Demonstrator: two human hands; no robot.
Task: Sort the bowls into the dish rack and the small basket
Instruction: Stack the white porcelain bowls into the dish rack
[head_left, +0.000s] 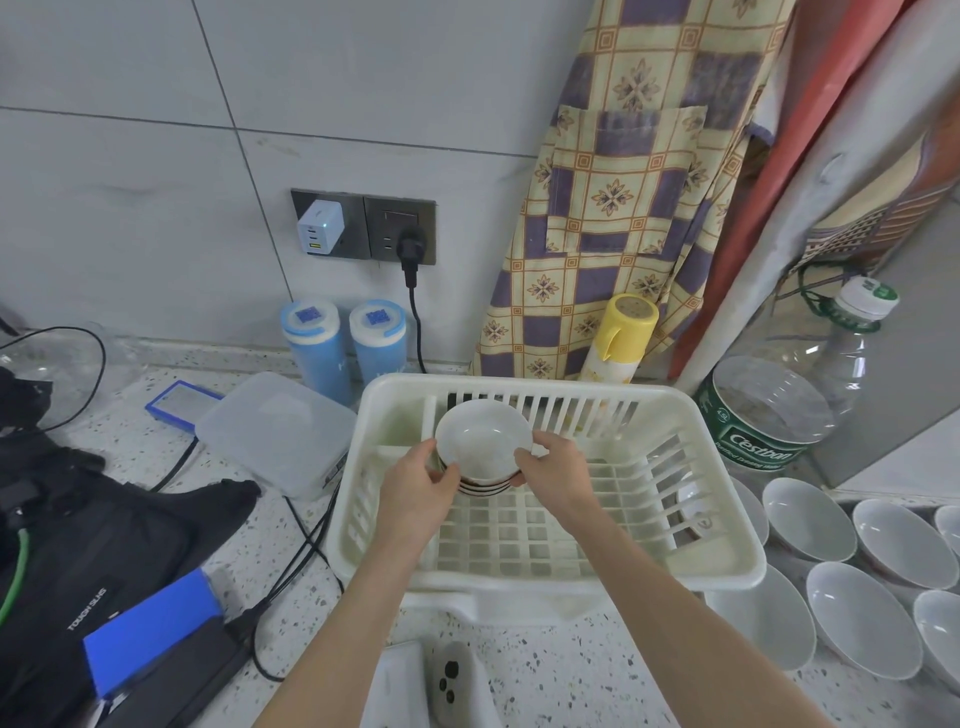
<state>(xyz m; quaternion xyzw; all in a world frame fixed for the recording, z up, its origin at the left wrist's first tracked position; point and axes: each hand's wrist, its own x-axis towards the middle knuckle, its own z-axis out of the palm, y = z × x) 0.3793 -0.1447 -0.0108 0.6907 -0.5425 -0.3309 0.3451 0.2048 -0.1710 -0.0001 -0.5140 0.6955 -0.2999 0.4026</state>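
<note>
Head view: both hands hold a short stack of bowls (480, 452) over the back left of the dish rack (727, 566).

The left hand (418, 486) grips the stack's left side and the right hand (558, 470) its right, fingers curled round the rims and walls, so each grip is clamped on the stack, which sits level between them, mouths up. The stack hangs just above the rack's grid floor, near the slotted back wall; whether its base touches the floor cannot be told. The coming move turns on that short drop straight down. More loose bowls (808, 517) wait on the speckled surface (571, 670) to the right of the rack, nearer the right hand. No small basket is identifiable.
</note>
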